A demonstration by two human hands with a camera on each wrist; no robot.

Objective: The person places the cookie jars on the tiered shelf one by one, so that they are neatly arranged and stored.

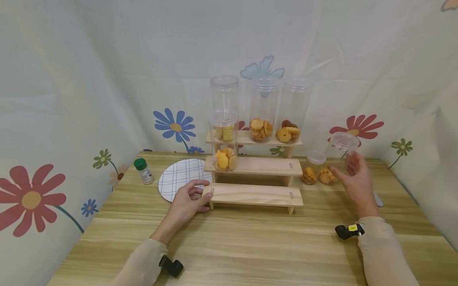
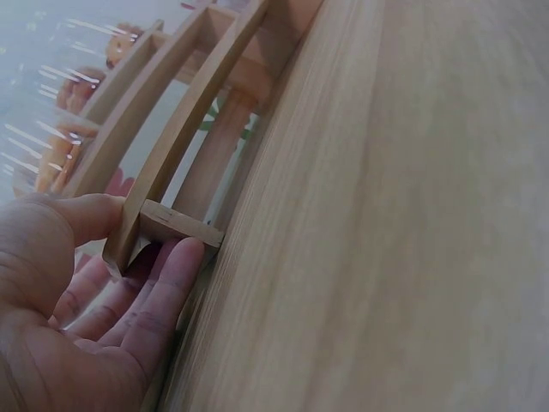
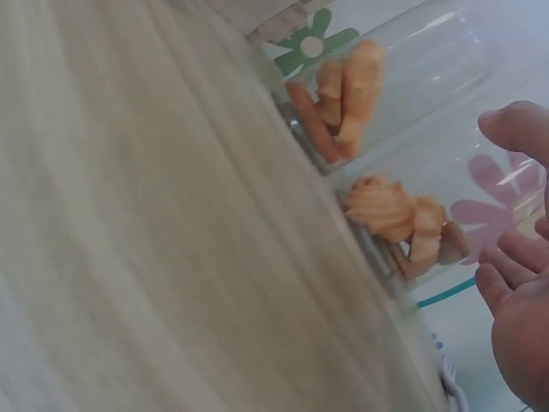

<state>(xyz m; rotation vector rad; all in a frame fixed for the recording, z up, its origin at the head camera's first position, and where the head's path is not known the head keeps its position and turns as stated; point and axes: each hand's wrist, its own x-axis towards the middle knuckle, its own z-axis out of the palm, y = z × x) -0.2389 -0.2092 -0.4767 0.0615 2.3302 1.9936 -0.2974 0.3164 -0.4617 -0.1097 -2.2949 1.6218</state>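
Note:
My left hand point(image 1: 189, 198) holds the left end of the lowest step of a three-tier wooden shelf point(image 1: 254, 194). In the left wrist view the thumb lies on the plank's top, with the fingers at its end and leg. My right hand point(image 1: 358, 180) is beside a tall clear jar point(image 3: 463, 189) of cookies, its fingers spread and not closed round the jar. Left of it on the table stands another clear cookie jar point(image 1: 316, 158). A jar with yellow cookies point(image 1: 225, 159) stands at the left of the middle step.
Several clear jars stand on the top step, including a cookie jar point(image 1: 262, 129) and its right neighbour point(image 1: 290, 133). A checked round plate point(image 1: 175, 178) and a green-capped shaker bottle point(image 1: 144, 171) are left of the shelf. A fork point(image 3: 453, 382) lies at right. Flowered cloth point(image 1: 107, 79) hangs behind.

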